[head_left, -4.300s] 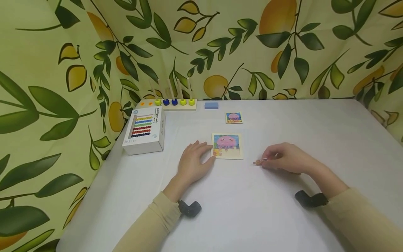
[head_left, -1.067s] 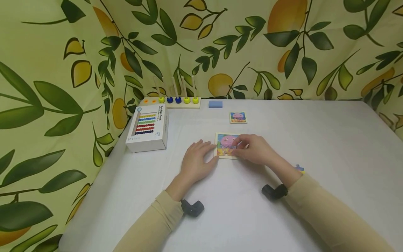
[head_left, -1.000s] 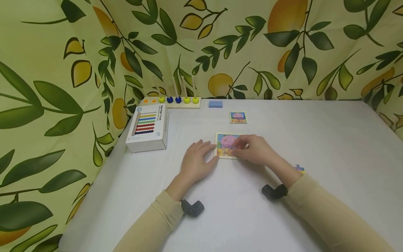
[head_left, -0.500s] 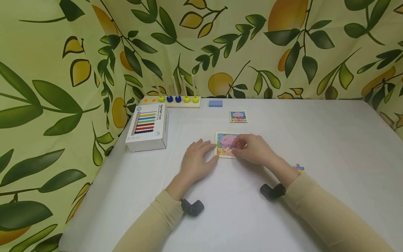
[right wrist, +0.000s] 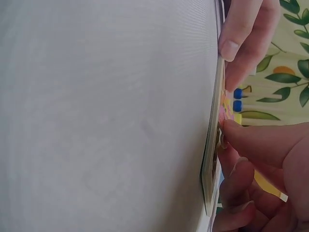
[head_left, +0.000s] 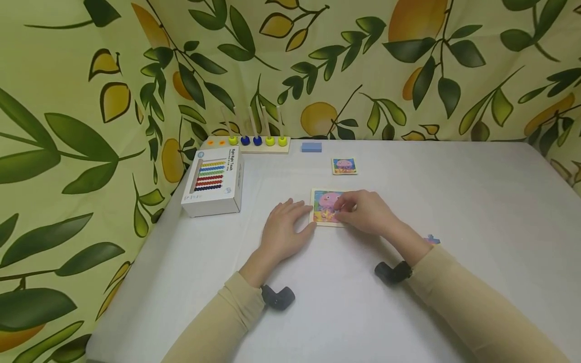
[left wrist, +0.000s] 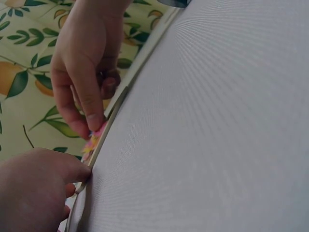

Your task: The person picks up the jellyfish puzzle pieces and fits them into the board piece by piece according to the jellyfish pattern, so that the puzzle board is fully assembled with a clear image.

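A square jigsaw puzzle board (head_left: 324, 207) with a pink jellyfish picture lies flat on the table. My left hand (head_left: 285, 228) rests beside it, fingers fairly straight, thumb and fingertips touching the board's left edge. Over the board's right part is my right hand (head_left: 366, 212), thumb and index finger pinching a small puzzle piece (right wrist: 223, 138) by its edge. That piece is slightly tilted at the board's surface in the right wrist view; my fingers hide most of it. Another puzzle piece (head_left: 432, 239), blue and partly covered by my right forearm, lies to the right.
A small jellyfish picture card (head_left: 344, 166) lies behind the board, with a blue block (head_left: 311, 147) farther back. At the back left stand a white abacus box (head_left: 213, 181) and a wooden peg base (head_left: 265, 147) with coloured beads. A patterned curtain (head_left: 336, 65) borders the table.
Since the oldest frame, my right hand has carried a piece from the right onto the board, and more of the picture's lower part is filled. Over the last second both hands barely move.
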`<state>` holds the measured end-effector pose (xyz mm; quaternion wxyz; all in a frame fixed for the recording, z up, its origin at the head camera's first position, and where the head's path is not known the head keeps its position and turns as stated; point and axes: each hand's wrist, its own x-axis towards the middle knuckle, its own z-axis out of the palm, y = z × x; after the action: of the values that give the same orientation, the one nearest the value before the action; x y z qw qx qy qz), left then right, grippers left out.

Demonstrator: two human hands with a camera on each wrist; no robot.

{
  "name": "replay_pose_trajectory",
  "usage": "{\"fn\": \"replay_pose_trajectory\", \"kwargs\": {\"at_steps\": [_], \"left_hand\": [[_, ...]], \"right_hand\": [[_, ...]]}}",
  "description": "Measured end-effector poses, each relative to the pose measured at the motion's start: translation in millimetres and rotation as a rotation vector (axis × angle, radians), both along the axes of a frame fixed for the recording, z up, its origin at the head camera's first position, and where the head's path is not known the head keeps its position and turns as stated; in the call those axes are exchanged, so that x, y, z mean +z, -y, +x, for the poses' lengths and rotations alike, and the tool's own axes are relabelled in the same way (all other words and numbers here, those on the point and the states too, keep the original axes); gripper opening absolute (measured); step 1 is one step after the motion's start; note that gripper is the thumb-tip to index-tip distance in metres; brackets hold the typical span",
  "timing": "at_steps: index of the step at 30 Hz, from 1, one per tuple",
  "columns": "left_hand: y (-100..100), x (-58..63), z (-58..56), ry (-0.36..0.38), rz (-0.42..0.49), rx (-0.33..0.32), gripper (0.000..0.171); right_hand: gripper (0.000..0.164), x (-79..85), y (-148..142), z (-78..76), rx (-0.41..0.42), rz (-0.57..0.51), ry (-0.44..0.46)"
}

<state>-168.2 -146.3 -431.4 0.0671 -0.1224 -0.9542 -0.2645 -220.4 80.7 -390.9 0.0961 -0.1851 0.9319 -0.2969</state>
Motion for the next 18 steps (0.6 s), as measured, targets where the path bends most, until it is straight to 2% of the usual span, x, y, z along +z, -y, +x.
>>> {"fn": "replay_pose_trajectory", "kwargs": {"at_steps": [18], "left_hand": [[0.5, 0.3, -1.3, 0.007, 0.001, 0.001, 0.044]], "right_hand": [[0.013, -0.1, 0.1, -1.8, 0.0, 0.011, 0.009]]}}
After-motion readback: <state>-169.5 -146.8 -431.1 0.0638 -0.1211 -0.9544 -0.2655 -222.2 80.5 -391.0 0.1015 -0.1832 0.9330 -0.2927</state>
